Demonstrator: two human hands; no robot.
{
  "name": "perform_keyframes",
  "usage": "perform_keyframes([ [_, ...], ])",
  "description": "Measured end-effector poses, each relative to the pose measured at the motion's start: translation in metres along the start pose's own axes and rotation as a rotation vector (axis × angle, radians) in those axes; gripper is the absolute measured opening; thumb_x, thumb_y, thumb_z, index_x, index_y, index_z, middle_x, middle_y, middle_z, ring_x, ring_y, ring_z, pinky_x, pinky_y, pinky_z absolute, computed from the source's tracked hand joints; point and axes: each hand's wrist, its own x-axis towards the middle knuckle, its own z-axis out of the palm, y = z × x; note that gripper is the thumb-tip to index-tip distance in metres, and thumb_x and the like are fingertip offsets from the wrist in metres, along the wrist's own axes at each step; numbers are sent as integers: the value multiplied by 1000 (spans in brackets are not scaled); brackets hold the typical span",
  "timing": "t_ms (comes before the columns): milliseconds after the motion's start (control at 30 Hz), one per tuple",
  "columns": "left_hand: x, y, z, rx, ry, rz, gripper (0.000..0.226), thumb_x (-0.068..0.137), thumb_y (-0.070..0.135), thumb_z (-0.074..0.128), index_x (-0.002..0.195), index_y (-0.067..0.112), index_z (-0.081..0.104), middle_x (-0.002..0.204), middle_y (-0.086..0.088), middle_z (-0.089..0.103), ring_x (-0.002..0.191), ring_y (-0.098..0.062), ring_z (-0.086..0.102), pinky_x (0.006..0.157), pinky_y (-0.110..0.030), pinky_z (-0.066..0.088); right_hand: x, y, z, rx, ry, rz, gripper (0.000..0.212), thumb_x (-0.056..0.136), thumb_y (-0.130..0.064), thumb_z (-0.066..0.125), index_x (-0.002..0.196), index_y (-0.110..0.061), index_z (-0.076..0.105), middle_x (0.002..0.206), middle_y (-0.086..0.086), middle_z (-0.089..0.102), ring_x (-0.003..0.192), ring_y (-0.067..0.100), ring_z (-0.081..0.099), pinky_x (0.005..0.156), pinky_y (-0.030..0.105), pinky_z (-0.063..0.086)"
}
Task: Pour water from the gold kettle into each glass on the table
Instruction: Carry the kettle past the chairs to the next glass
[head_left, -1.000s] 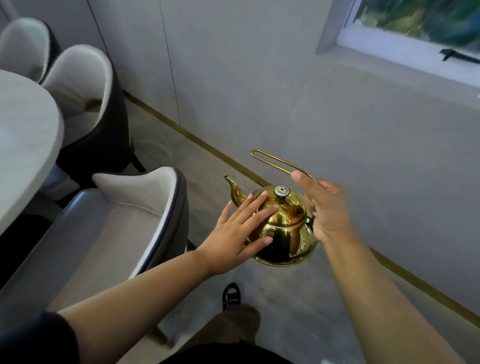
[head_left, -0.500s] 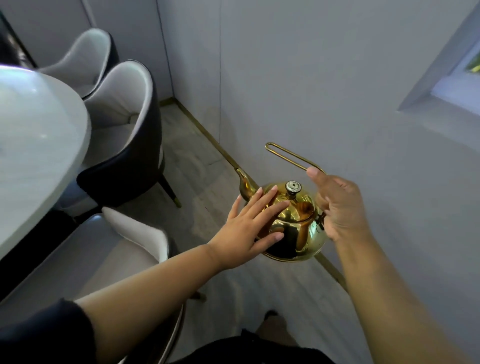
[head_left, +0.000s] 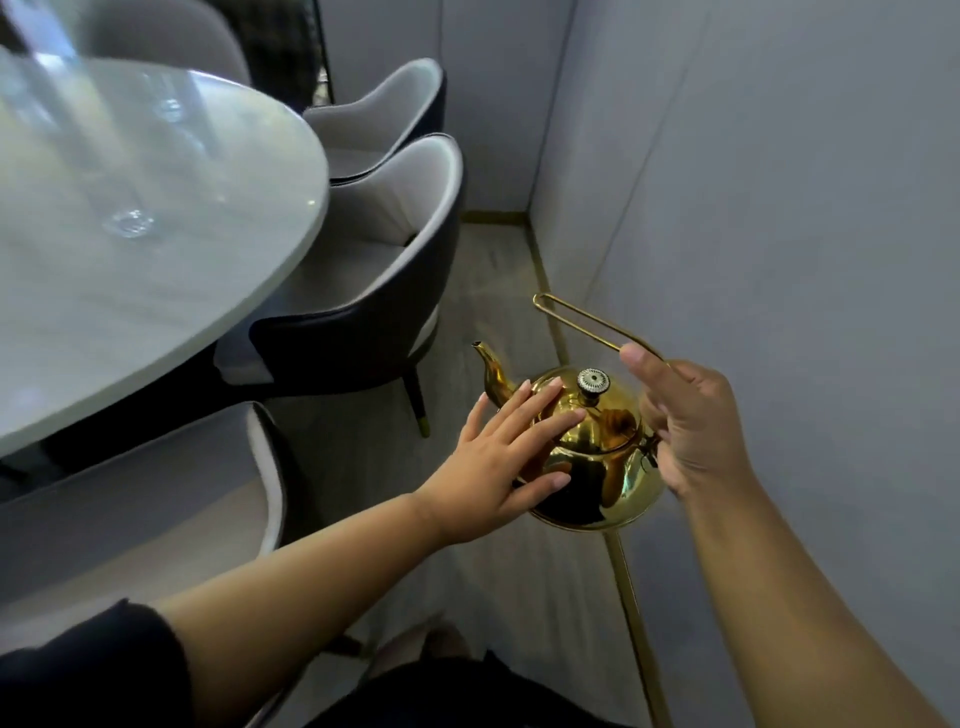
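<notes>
Grey wall panels (head_left: 779, 208) close the right side. A pale round worktop (head_left: 156, 322) lies upper left, and the glasses (head_left: 127, 223) on it are blurred. The gold kettle (head_left: 608, 467) is held in the air over the floor, well apart from the worktop, with a chair (head_left: 374, 291) between. Of the hands, the right hand (head_left: 696, 421) is wrapped round the rear of the wire handle (head_left: 576, 319). The left hand (head_left: 504, 457) is laid flat against the kettle's side, fingers straight. The spout (head_left: 491, 371) is pointed toward the worktop. Judged: the carry goes leftward, spout leading.

Head-worn view looks steeply down, close over table edge (head_left: 291, 249) and floor (head_left: 498, 291).
</notes>
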Motion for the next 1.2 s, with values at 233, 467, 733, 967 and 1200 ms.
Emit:
perform_keyframes([
  [233, 58, -67, -25, 20, 88, -165, 56, 93, 53, 35, 144, 44, 15, 156, 18, -3, 145, -8, -9, 113, -40, -14, 116, 19, 40, 74, -171, 89, 56, 80, -11, 64, 28, -18, 43, 29, -11, 34, 25, -1, 34, 36, 10, 34],
  [467, 105, -147, -82, 56, 175, -289, 56, 92, 55, 36, 144, 45, 16, 156, 17, -2, 144, -8, -9, 112, -40, -14, 229, 33, 118, 99, -368, 136, 53, 70, -17, 75, 31, -19, 41, 31, -13, 30, 27, 0, 26, 36, 12, 30],
  [733, 137, -231, -159, 176, 256, -416, 59, 92, 56, 32, 146, 43, 9, 156, 16, -8, 144, -8, -13, 114, -45, -13, 330, 40, 226, 107, -549, 152, 51, 65, -28, 76, 31, -20, 39, 32, -13, 27, 31, 1, 19, 36, 13, 23],
  [967, 147, -310, -207, 226, 326, -542, 60, 93, 56, 31, 146, 42, 6, 155, 15, -9, 144, -9, -13, 114, -42, -14, 403, 66, 323, 76, -715, 182, 51, 67, -25, 79, 32, -19, 42, 32, -13, 29, 31, 2, 21, 37, 14, 25],
  [1200, 151, -396, -242, 245, 456, -689, 59, 93, 59, 25, 145, 44, 4, 157, 10, -12, 144, -9, -11, 115, -46, -10, 472, 95, 427, 65, -1003, 261, 47, 48, -39, 88, 43, -18, 47, 34, -12, 35, 31, 4, 27, 42, 16, 31],
])
